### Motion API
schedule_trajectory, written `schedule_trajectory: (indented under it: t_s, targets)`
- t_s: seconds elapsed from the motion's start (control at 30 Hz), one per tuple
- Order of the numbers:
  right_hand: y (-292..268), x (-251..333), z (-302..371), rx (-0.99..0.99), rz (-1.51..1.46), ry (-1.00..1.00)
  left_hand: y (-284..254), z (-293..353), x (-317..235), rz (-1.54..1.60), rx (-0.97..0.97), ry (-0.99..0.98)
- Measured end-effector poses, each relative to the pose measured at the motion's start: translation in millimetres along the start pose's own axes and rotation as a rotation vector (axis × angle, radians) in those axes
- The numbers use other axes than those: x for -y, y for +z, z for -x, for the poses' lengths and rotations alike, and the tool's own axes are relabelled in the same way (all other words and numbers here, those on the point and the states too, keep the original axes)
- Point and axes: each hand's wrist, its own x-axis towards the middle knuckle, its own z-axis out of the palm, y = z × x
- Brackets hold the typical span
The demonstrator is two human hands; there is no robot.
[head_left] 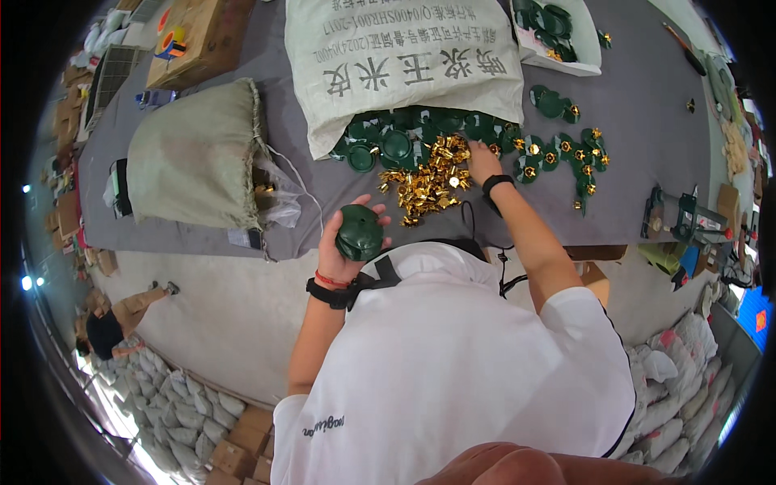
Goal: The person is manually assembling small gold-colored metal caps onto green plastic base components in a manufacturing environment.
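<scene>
In front of my chest, my left hand (349, 234) is closed around a few dark green round plastic discs (360, 230), stacked and slightly fanned. My right hand (484, 163) is at the right edge of a heap of shiny gold flower-shaped caps (428, 182). Its fingers are bent together, and whatever they hold is hidden from view. Behind the heap, more green discs (396, 144) spill from the mouth of a large white woven sack (404, 69). To the right, several green discs with gold caps on them (566, 153) lie spread over the grey tabletop.
A beige sack (194, 158) with clear plastic at its mouth stands at left. A cardboard box (198, 44) carries tape rolls behind it. A white bin (556, 36) of green pieces sits at back right, a metal tool (691, 217) at far right. Another person (117, 323) is at left.
</scene>
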Motion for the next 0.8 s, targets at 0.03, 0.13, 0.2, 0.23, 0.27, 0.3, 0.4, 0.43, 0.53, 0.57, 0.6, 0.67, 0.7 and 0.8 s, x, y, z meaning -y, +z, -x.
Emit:
schedule_trajectory:
  t_s: [0.03,0.13,0.2,0.23,0.27,0.3,0.4,0.43,0.53,0.57,0.6,0.67,0.7,0.8]
  targets:
    - [2.6,6.4,-0.5,0.084,0.099,0.012,2.1,0.7,0.0,0.001,-0.003,0.010]
    - [16.7,2.3,-2.0,0.150,0.198,0.054,8.4,1.0,0.1,-0.051,0.018,0.010]
    - [15.8,-4.0,5.7,0.139,0.148,0.092,9.8,2.8,0.4,-0.017,0.024,-0.027]
    - [14.7,-4.5,9.1,0.133,0.103,0.129,8.9,2.9,-0.5,-0.019,0.027,-0.028]
    - [14.2,-4.5,12.7,0.128,0.103,0.135,7.6,1.7,-1.8,-0.029,0.028,-0.041]
    - [4.3,1.7,19.0,0.076,-0.007,0.206,5.6,0.7,-2.6,-0.037,0.028,-0.056]
    - [-24.8,36.3,37.2,0.063,-0.389,0.228,3.4,1.1,-4.6,-0.078,0.059,-0.070]
    - [-36.8,53.0,45.5,0.105,-0.650,0.194,3.3,-1.8,-5.5,-0.082,0.063,-0.076]
    - [-105.6,133.8,81.8,0.368,-1.146,0.172,8.1,-8.7,-4.9,-0.231,0.147,-0.097]
    - [-117.8,152.9,92.6,0.353,-1.155,0.177,10.8,-10.4,-4.5,-0.277,0.179,-0.099]
    - [-126.9,170.3,102.3,0.395,-1.270,0.106,14.2,-10.2,-3.0,-0.336,0.168,-0.092]
    - [-136.6,196.1,116.5,0.418,-1.386,0.030,22.5,-7.5,-0.4,-0.405,0.169,-0.091]
    - [-140.3,205.2,122.0,0.424,-1.357,0.027,28.0,-6.1,0.8,-0.453,0.209,-0.048]
    - [-141.7,225.5,136.1,0.330,-1.261,0.012,33.5,-0.4,0.4,-0.512,0.262,0.007]
